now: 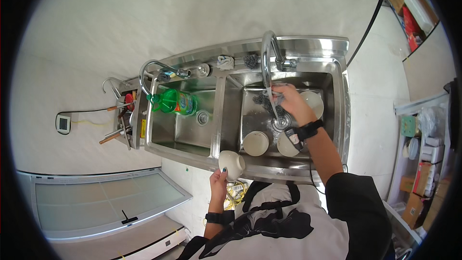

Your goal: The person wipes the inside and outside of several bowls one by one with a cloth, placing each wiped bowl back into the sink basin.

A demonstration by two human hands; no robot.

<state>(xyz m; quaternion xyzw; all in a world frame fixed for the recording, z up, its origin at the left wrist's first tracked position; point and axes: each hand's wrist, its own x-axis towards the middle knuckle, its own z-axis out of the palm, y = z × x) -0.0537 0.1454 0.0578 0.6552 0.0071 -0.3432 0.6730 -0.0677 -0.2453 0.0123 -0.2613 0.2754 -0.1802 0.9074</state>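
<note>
My left hand grips a white bowl by its rim, tilted on its side over the sink's front edge. Over the right basin, the fingers of my right hand are closed on a wet grey cloth beside the stream from the chrome faucet. A dark mesh scrubber appears just under that hand, partly hidden. Two bowls sit near the basin's front, one partly covered by my right wrist. Another bowl is at the right wall. Water falls near the drain.
A green plastic bottle lies in the left basin. Its faucet arches above. Along the back ledge are a metal strainer, a white cloth and a steel-wool scrubber. Wooden-handled utensils stick out at left.
</note>
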